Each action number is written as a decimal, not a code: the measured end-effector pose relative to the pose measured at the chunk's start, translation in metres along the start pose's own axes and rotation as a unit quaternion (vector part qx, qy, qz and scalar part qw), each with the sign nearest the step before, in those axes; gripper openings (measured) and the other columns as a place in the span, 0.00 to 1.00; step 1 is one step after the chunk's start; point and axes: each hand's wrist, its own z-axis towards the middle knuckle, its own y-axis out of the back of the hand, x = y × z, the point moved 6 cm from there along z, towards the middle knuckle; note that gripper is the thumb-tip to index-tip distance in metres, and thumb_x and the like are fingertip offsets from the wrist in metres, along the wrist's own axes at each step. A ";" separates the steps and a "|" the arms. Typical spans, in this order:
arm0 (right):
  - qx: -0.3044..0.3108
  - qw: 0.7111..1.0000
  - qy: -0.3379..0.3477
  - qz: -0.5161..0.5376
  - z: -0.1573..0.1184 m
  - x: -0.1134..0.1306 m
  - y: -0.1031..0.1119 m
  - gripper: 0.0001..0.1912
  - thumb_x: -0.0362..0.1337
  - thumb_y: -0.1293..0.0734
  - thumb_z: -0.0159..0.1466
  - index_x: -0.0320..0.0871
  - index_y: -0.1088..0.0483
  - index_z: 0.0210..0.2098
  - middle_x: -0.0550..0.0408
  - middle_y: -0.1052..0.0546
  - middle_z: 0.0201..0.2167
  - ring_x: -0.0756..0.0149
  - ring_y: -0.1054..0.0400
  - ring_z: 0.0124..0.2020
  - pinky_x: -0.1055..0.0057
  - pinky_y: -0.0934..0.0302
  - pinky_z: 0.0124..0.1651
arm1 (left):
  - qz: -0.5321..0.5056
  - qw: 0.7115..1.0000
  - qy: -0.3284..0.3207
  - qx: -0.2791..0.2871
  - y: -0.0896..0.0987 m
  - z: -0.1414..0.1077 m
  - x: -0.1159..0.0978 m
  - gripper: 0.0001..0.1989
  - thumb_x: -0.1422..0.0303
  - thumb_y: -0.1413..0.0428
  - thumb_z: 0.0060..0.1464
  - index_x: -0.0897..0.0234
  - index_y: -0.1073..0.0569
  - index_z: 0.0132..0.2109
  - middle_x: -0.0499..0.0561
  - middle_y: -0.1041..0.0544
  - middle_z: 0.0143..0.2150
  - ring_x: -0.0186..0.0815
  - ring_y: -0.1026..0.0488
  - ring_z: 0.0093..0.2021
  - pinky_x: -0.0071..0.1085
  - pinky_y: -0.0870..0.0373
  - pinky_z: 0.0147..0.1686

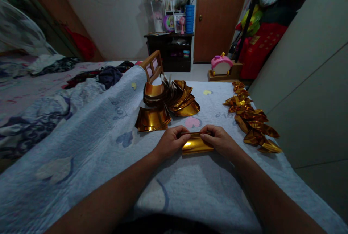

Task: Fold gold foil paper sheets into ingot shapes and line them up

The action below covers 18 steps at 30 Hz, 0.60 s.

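A sheet of shiny gold foil paper (197,146) is held between my two hands, its far edge rolled or folded over. My left hand (173,140) pinches its left end between thumb and fingers. At the right end, my right hand (217,139) grips the same edge in a like pinch. Beyond my left hand lie fanned stacks of gold foil paper (153,118), curved and loosely spread. To the right of my right hand runs a row of folded gold foil pieces (255,127), pointed at their ends.
All of this rests on a pale blue quilted cover (108,161) with heart patterns. A small wooden rail (152,65) stands behind the stacks. Rumpled bedding (54,107) lies left; a pale cabinet side (312,81) rises right. A pink toy (221,64) sits past the far edge.
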 end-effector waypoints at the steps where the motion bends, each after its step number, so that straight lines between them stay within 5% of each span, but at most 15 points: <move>1: -0.001 1.000 0.001 0.001 0.000 0.000 0.000 0.11 0.44 0.32 0.58 0.43 0.31 0.30 0.63 0.37 0.20 0.72 0.47 0.22 0.74 0.53 0.24 | -0.002 1.000 0.001 -0.004 0.001 0.000 0.000 0.11 0.61 0.42 0.55 0.66 0.25 0.36 0.47 0.28 0.28 0.30 0.34 0.28 0.26 0.37 0.29; 18: 0.001 1.000 0.001 0.005 0.002 -0.006 0.001 0.10 0.44 0.32 0.57 0.43 0.30 0.31 0.61 0.34 0.23 0.72 0.44 0.24 0.74 0.51 0.26 | -0.007 1.000 -0.003 -0.010 0.002 -0.001 -0.003 0.11 0.62 0.42 0.56 0.66 0.25 0.34 0.46 0.30 0.27 0.30 0.36 0.27 0.26 0.38 0.29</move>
